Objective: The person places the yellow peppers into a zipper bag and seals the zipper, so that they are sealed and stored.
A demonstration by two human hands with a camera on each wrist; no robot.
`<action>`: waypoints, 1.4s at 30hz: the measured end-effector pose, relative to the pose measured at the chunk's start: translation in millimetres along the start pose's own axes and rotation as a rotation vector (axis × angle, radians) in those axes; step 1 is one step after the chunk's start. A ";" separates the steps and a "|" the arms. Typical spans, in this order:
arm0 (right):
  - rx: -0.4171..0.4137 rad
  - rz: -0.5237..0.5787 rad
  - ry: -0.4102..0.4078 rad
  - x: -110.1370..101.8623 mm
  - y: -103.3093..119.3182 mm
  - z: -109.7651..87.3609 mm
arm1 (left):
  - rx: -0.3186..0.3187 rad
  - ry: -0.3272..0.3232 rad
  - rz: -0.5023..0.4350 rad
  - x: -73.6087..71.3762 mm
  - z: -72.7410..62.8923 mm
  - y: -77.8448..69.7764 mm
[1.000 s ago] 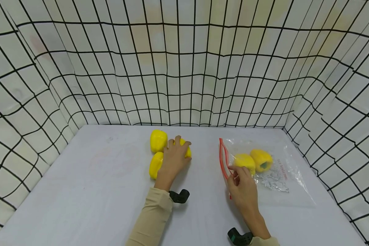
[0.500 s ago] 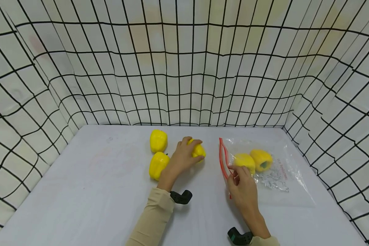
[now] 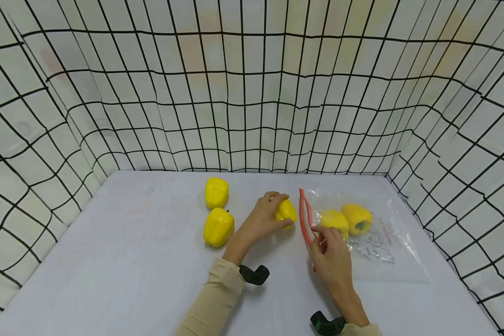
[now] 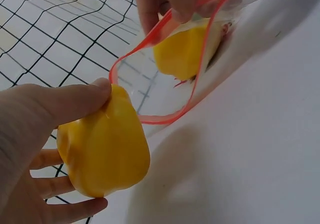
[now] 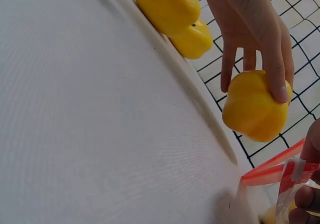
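Observation:
A yellow bell pepper (image 3: 284, 211) is gripped by my left hand (image 3: 263, 219), thumb on one side and fingers on the other. In the left wrist view this bell pepper (image 4: 107, 146) is just before the open mouth of a clear zip bag. My right hand (image 3: 332, 254) pinches the red-edged rim of the zip bag (image 3: 403, 266), which lies flat on the table. Inside the bag are two more peppers, one (image 3: 358, 219) with its green end showing and another (image 3: 335, 220) partly behind my right fingers. The right wrist view shows the bag's red zip (image 5: 265, 175) parted.
Two loose yellow peppers, one (image 3: 216, 192) behind the other (image 3: 218, 227), rest on the white table (image 3: 109, 261) left of my left hand. A black net (image 3: 243, 102) over pale walls encloses the back and both sides.
My left hand has carried the bell pepper from beside the two loose ones rightward, close to the bag's mouth. My right hand keeps its hold on the bag's rim.

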State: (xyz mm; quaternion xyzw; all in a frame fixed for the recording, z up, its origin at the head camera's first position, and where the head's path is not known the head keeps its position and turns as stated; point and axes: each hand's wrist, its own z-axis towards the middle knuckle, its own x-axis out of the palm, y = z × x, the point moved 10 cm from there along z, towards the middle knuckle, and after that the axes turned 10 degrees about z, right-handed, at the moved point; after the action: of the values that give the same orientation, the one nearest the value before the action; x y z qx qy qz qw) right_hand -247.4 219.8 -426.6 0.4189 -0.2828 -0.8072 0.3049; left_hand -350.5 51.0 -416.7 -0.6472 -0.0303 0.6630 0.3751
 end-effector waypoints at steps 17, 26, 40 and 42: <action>-0.023 0.011 -0.017 -3.3 2.0 2.3 | 0.111 -0.046 0.085 28.8 5.5 -24.2; -0.018 0.012 -0.017 -2.8 0.9 1.1 | 0.146 -0.051 0.034 45.5 5.5 -27.6; -0.030 0.007 -0.018 -2.4 2.2 0.9 | 0.152 -0.090 -0.137 64.4 2.6 -18.5; -0.029 0.008 -0.016 -2.4 2.3 0.9 | 0.139 -0.087 -0.164 67.2 2.9 -14.8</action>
State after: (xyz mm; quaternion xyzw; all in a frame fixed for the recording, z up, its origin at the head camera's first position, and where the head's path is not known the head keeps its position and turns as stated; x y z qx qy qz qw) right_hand -246.5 220.3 -423.3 0.4068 -0.2751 -0.8133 0.3119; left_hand -338.2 98.9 -464.5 -0.5858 -0.0533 0.6579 0.4703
